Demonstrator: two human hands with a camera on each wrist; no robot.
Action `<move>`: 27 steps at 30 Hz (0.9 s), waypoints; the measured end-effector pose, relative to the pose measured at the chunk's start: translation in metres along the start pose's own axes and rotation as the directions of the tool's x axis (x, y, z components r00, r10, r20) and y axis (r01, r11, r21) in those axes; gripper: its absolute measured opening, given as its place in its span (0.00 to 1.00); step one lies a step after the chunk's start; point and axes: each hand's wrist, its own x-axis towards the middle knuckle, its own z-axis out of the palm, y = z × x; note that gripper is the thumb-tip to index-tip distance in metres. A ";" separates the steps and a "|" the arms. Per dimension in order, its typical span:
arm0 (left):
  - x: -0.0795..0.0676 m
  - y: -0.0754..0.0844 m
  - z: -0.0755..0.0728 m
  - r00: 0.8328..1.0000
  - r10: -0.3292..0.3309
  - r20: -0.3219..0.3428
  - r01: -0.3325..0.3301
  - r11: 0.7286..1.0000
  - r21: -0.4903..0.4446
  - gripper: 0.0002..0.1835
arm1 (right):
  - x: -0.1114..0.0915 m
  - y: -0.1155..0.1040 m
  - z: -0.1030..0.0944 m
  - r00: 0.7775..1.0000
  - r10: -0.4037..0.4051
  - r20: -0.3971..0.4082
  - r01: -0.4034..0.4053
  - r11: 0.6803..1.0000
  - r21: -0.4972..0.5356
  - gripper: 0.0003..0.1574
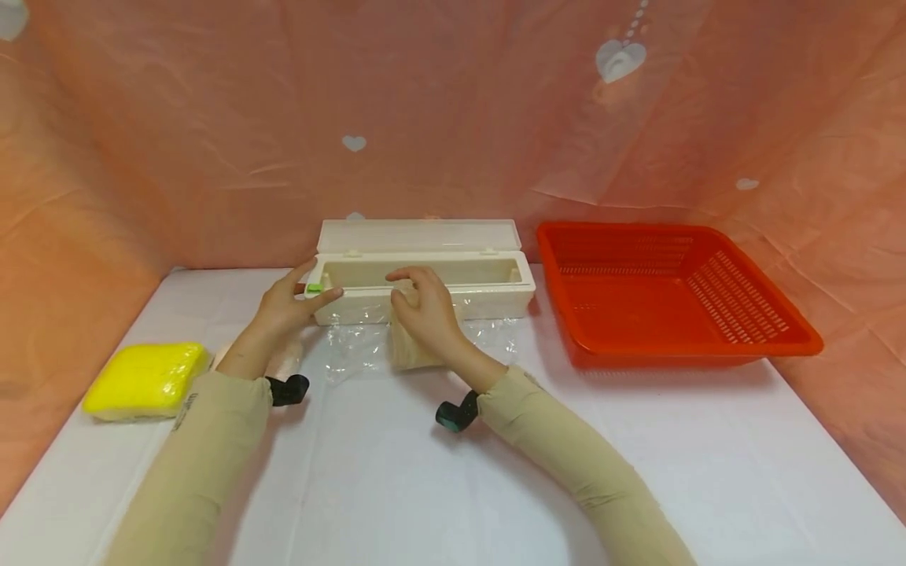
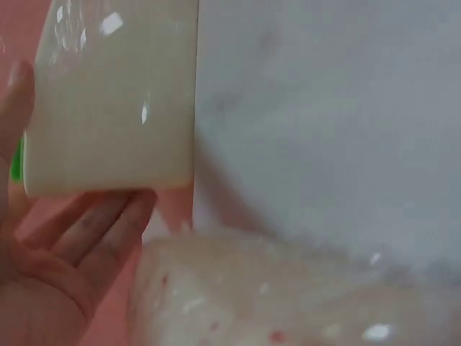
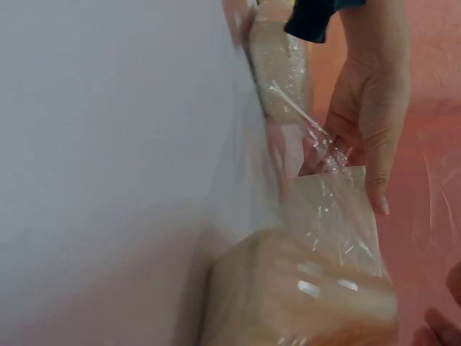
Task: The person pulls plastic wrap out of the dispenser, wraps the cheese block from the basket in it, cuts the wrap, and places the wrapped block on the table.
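Observation:
A long white box with a raised lid, apparently a cling film dispenser (image 1: 488, 305), stands at the back of the table, a green slider (image 1: 314, 288) at its left end. My left hand (image 1: 286, 305) grips that end, thumb over the front edge and fingers behind, as the left wrist view (image 2: 108, 108) also suggests. Clear film (image 1: 357, 342) spreads out before the box. Against the box front is a beige block (image 1: 406, 350), apparently wrapped in film. My right hand (image 1: 428, 310) hovers over it, thumb and forefinger apart near the box opening; its other fingers are hidden.
A red plastic basket (image 1: 708, 350) stands right of the box. At the left lies a yellow wrapped block (image 1: 149, 377); beside it, partly behind the left forearm, is a pale film-wrapped bundle (image 2: 288, 295). White cloth (image 1: 368, 472) covers the table, and a pink curtain (image 1: 439, 118) hangs behind.

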 end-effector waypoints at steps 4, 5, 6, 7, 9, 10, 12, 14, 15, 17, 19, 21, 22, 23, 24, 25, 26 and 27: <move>0.003 -0.001 -0.005 0.999 0.020 0.027 -0.021 0.999 0.033 0.49 | 0.013 -0.006 0.008 0.998 0.022 0.067 -0.025 0.999 0.041 0.15; 0.004 -0.001 -0.006 0.999 0.024 0.032 -0.026 0.999 0.043 0.49 | 0.016 -0.007 0.010 0.996 0.026 0.084 -0.030 0.999 0.045 0.15; 0.005 -0.001 -0.007 0.999 0.028 0.035 -0.030 0.998 0.056 0.49 | 0.019 -0.008 0.012 0.994 0.030 0.101 -0.035 0.998 0.043 0.15; 0.006 -0.002 -0.007 0.999 0.031 0.038 -0.034 0.997 0.070 0.49 | 0.023 -0.009 0.014 0.993 0.029 0.117 -0.035 0.998 0.046 0.15; 0.007 -0.002 -0.008 0.998 0.042 0.040 -0.045 0.995 0.090 0.49 | 0.030 -0.010 0.017 0.988 0.026 0.153 -0.033 0.998 0.045 0.15; 0.008 -0.002 -0.009 0.998 0.046 0.038 -0.050 0.993 0.103 0.49 | 0.033 -0.010 0.019 0.985 0.025 0.172 -0.034 0.998 0.047 0.15; 0.008 -0.002 -0.009 0.998 0.053 0.038 -0.057 0.993 0.107 0.49 | 0.040 -0.011 0.022 0.976 0.037 0.216 -0.049 0.998 0.047 0.15; 0.008 -0.003 -0.010 0.997 0.054 0.045 -0.058 0.994 0.097 0.49 | 0.047 -0.011 0.025 0.964 0.045 0.262 -0.057 0.998 0.039 0.15; 0.008 -0.003 -0.010 0.997 0.052 0.051 -0.056 0.995 0.083 0.49 | 0.050 -0.012 0.027 0.957 0.050 0.284 -0.061 0.998 0.032 0.16; 0.008 -0.004 -0.009 0.997 0.049 0.062 -0.052 0.997 0.058 0.49 | 0.056 -0.012 0.032 0.944 0.057 0.324 -0.063 0.998 0.007 0.16; 0.008 -0.004 -0.009 0.997 0.050 0.064 -0.054 0.997 0.059 0.49 | 0.062 -0.012 0.038 0.932 0.056 0.357 -0.058 0.998 -0.005 0.16; 0.007 -0.004 -0.009 0.997 0.055 0.062 -0.058 0.996 0.064 0.49 | 0.066 -0.012 0.044 0.921 0.057 0.385 -0.059 0.998 -0.006 0.17; 0.006 -0.005 -0.010 0.997 0.055 0.059 -0.059 0.996 0.073 0.48 | 0.068 -0.013 0.048 0.916 0.055 0.397 -0.057 0.998 -0.007 0.17; 0.005 -0.005 -0.010 0.997 0.054 0.059 -0.058 0.995 0.076 0.48 | 0.070 -0.013 0.051 0.910 0.050 0.411 -0.053 0.999 -0.005 0.17; 0.005 -0.005 -0.011 0.997 0.056 0.057 -0.060 0.995 0.080 0.48 | 0.072 -0.014 0.053 0.905 0.045 0.423 -0.049 0.999 0.001 0.17; 0.004 -0.006 -0.011 0.997 0.057 0.056 -0.062 0.995 0.078 0.48 | 0.073 -0.015 0.056 0.901 0.038 0.433 -0.043 0.999 0.001 0.17; 0.003 -0.006 -0.012 0.997 0.060 0.054 -0.064 0.995 0.075 0.47 | 0.074 -0.016 0.057 0.897 0.031 0.441 -0.032 0.999 -0.004 0.17; 0.002 -0.006 -0.012 0.997 0.061 0.053 -0.065 0.995 0.072 0.47 | 0.075 -0.016 0.059 0.894 0.025 0.448 -0.025 1.000 -0.005 0.16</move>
